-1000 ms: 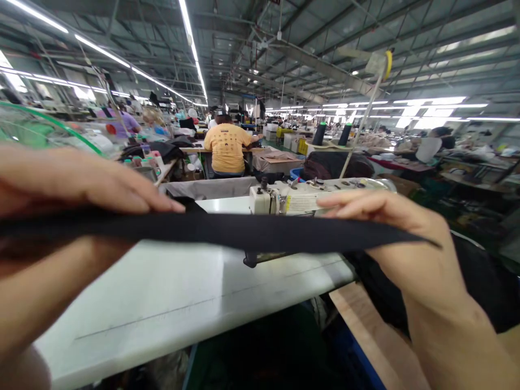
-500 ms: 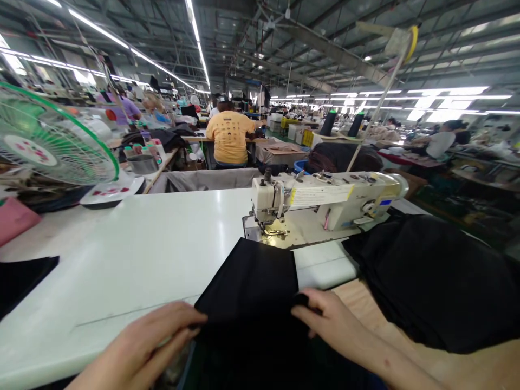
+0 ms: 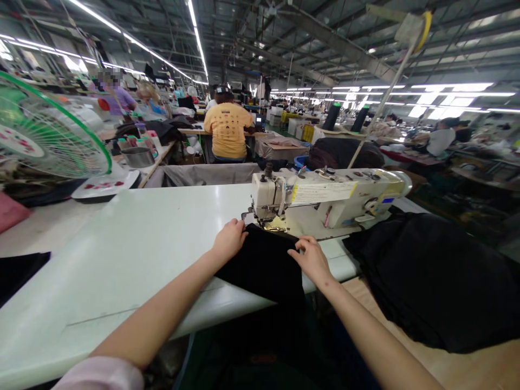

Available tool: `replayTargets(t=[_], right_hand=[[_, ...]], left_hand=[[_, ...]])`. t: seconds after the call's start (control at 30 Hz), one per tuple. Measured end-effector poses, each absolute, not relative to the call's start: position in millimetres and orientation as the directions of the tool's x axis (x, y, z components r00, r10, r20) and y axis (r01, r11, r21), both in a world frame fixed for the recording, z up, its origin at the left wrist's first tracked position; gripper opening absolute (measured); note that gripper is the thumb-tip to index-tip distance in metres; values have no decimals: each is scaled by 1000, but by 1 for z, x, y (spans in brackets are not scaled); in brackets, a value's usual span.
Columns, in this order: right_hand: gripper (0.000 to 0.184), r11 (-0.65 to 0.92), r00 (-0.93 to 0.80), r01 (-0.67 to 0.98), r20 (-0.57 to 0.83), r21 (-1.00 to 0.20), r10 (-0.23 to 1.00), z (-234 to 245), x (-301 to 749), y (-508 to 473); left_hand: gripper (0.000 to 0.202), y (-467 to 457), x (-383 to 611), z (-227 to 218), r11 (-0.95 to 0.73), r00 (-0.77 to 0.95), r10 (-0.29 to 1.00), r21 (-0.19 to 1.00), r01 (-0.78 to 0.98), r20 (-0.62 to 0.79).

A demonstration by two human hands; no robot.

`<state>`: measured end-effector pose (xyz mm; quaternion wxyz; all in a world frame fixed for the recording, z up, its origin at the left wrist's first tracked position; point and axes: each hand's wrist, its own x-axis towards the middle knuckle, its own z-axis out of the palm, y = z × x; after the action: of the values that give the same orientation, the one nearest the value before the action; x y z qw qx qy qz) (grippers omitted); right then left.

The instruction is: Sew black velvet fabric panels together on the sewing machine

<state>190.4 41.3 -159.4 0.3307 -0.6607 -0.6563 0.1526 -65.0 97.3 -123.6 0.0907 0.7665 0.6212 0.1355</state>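
Note:
A black fabric piece [image 3: 264,268] lies on the white table [image 3: 134,249], its far edge by the needle of the cream sewing machine [image 3: 325,203]. My left hand [image 3: 229,238] rests on the cloth's far left corner with its fingers curled over the edge. My right hand [image 3: 311,257] pinches the cloth's right edge, just in front of the machine bed. The near end of the cloth hangs over the table's front edge.
A heap of black fabric [image 3: 434,276] lies to the right on a wooden surface. A green fan [image 3: 44,135] stands at the far left, with dark cloth [image 3: 20,271] at the left edge. A person in a yellow shirt [image 3: 228,130] sits beyond, among other workstations.
The cloth, first held up stretched between both hands, came down onto the table. Both hands then slid forward with it from the table's front edge to the machine's needle.

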Motion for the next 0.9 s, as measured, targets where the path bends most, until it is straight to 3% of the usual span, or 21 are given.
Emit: replayTargets(t=[0.27, 0.47, 0.53, 0.6, 0.67, 0.7, 0.8, 0.9], right_hand=[[17, 119, 32, 719, 203, -685, 979, -156, 192, 57], [11, 360, -116, 584, 364, -727, 924, -121, 189, 19], [13, 469, -176, 517, 447, -716, 877, -103, 193, 2], [12, 538, -206, 484, 507, -691, 837, -87, 201, -13], [11, 552, -195, 484, 531, -679, 825, -76, 210, -21], [10, 541, -183, 491, 527, -682, 830, -74, 214, -24], [12, 479, -130, 508, 486, -716, 864, -72, 221, -25], [20, 390, -32, 480, 429, -786, 903, -73, 222, -20]], left_hand=[[17, 70, -66, -131, -169, 144, 985, 383, 908, 94], [4, 40, -88, -125, -181, 171, 983, 583, 792, 73], [5, 30, -94, -119, -172, 215, 975, 794, 583, 53], [12, 23, -97, -110, -92, 283, 958, 980, 176, 40], [19, 19, -97, -101, 14, 313, 949, 984, -178, 43], [21, 18, -97, -96, 34, 308, 950, 966, -255, 48], [23, 17, -92, -83, -33, 218, 971, 953, -300, 102], [21, 13, -87, -71, -146, 27, 988, 971, -189, 154]])
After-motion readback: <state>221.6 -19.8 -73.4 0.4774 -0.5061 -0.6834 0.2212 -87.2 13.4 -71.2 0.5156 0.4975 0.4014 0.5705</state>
